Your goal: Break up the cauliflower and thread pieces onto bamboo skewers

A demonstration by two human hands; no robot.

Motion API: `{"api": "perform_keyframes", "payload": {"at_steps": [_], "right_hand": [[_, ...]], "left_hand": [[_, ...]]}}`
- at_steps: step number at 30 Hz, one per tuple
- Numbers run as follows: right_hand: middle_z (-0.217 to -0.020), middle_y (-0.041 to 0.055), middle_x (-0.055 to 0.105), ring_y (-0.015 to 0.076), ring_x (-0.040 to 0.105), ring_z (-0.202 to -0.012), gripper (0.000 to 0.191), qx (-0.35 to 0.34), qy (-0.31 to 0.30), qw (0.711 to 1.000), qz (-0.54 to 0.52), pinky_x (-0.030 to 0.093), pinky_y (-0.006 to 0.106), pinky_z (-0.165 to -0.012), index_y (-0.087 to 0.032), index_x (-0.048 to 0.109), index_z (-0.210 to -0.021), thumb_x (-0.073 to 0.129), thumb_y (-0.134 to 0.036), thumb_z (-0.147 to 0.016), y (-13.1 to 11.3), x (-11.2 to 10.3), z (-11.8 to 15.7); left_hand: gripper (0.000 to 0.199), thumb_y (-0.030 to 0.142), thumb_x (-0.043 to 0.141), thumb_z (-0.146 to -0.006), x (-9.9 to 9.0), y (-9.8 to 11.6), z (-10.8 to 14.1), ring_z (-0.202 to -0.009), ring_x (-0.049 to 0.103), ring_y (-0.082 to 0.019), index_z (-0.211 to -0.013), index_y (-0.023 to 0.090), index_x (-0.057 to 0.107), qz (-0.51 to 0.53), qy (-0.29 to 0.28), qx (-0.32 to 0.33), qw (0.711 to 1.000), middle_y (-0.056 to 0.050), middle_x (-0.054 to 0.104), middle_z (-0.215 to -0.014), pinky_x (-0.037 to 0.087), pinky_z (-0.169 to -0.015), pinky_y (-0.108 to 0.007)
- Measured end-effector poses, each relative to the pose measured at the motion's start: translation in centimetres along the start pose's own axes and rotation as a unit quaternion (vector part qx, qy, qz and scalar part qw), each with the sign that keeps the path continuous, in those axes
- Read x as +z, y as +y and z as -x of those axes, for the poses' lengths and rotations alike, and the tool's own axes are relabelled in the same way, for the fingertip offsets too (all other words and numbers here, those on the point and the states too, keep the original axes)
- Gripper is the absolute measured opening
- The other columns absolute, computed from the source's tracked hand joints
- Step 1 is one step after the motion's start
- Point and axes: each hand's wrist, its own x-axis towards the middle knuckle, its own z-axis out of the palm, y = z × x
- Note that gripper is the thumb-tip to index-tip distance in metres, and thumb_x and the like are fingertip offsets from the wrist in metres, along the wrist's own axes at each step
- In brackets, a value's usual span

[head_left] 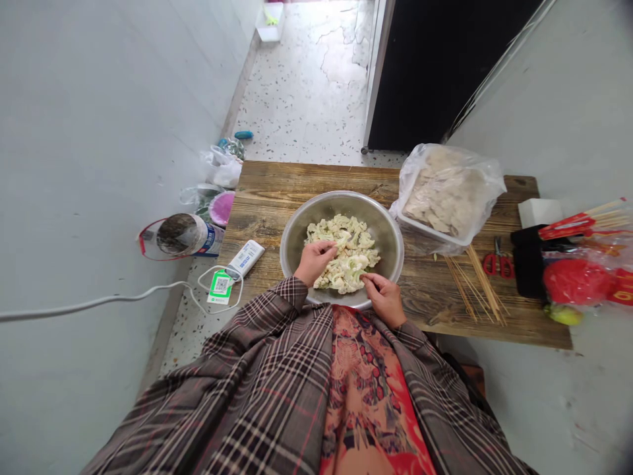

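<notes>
A large metal bowl (291, 234) stands on the wooden table near its front edge. Cauliflower florets (346, 264) lie heaped inside it. My left hand (315, 260) reaches over the bowl's left side, its fingers pinched at a pale floret near the middle of the heap. Over the right front rim, my right hand (383, 297) has thumb and forefinger closed beside the florets; whatever is between those fingertips is too small to make out.
Right of the bowl, a plastic-wrapped tray (448, 191) holds pale flat pieces. Wooden skewers (482, 284), red-handled scissors (498, 264) and red packages (578, 280) lie farther right. A white power strip (246, 257) with its cable is at the table's left edge.
</notes>
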Motion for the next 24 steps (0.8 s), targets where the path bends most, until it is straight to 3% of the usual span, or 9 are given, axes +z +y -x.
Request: {"api": "perform_keyframes", "payload": {"at_steps": [3, 6, 10, 17, 21, 24], "right_hand": [[-0.077, 0.0050, 0.071, 0.0174, 0.062, -0.068, 0.032, 0.002, 0.003, 1.000, -0.001, 0.046, 0.026, -0.061, -0.016, 0.074, -0.094, 0.054, -0.040, -0.085, 0.23, -0.01, 0.02], [-0.073, 0.0044, 0.070, 0.0173, 0.062, -0.067, 0.033, 0.005, 0.004, 1.000, -0.006, 0.046, 0.026, -0.060, -0.016, 0.074, -0.093, 0.055, -0.041, -0.084, 0.34, -0.03, 0.09], [-0.067, 0.0035, 0.068, 0.0164, 0.060, -0.063, 0.033, 0.010, 0.007, 1.000, -0.014, 0.045, 0.025, -0.057, -0.015, 0.074, -0.094, 0.055, -0.041, -0.084, 0.27, -0.02, 0.23], [-0.063, 0.0016, 0.065, 0.0129, 0.053, -0.053, 0.034, 0.023, 0.002, 0.999, -0.030, 0.043, 0.025, -0.054, -0.014, 0.074, -0.093, 0.055, -0.040, -0.084, 0.08, 0.06, 0.26], [-0.069, 0.0034, 0.068, 0.0155, 0.058, -0.060, 0.033, 0.017, 0.008, 0.999, -0.027, 0.044, 0.025, -0.056, -0.015, 0.074, -0.092, 0.055, -0.041, -0.084, 0.07, 0.05, 0.22], [-0.074, 0.0049, 0.070, 0.0176, 0.061, -0.067, 0.032, 0.012, 0.013, 1.000, -0.014, 0.045, 0.026, -0.059, -0.015, 0.074, -0.092, 0.055, -0.040, -0.084, 0.21, 0.05, 0.23]], "left_hand": [[0.010, 0.023, 0.064, -0.074, -0.33, -0.15, -0.15, -0.072, 0.053, -0.016, -0.077, 0.019, 0.072, -0.107, -0.004, 0.113, 0.988, -0.003, 0.061, -0.070, 0.040, -0.072, -0.027], [0.015, 0.023, 0.057, -0.081, -0.55, -0.25, -0.20, -0.073, 0.052, -0.016, -0.082, 0.020, 0.072, -0.190, -0.030, 0.168, 0.967, -0.005, 0.059, -0.073, 0.039, -0.074, -0.028], [0.017, 0.023, 0.053, -0.083, -0.57, -0.30, -0.18, -0.077, 0.052, -0.018, -0.083, 0.020, 0.070, -0.233, -0.045, 0.183, 0.954, -0.006, 0.059, -0.078, 0.038, -0.076, -0.028], [0.010, 0.024, 0.060, -0.079, -0.24, -0.18, -0.15, -0.074, 0.053, -0.018, -0.076, 0.020, 0.069, -0.149, -0.016, 0.152, 0.977, -0.004, 0.059, -0.070, 0.039, -0.077, -0.029], [0.010, 0.024, 0.059, -0.080, -0.22, -0.31, -0.08, -0.075, 0.053, -0.018, -0.077, 0.021, 0.068, -0.153, -0.016, 0.154, 0.976, -0.004, 0.059, -0.071, 0.040, -0.078, -0.030], [0.016, 0.024, 0.052, -0.085, -0.28, -0.41, -0.01, -0.078, 0.052, -0.018, -0.081, 0.020, 0.067, -0.220, -0.038, 0.184, 0.957, -0.005, 0.058, -0.077, 0.039, -0.077, -0.029]]}}
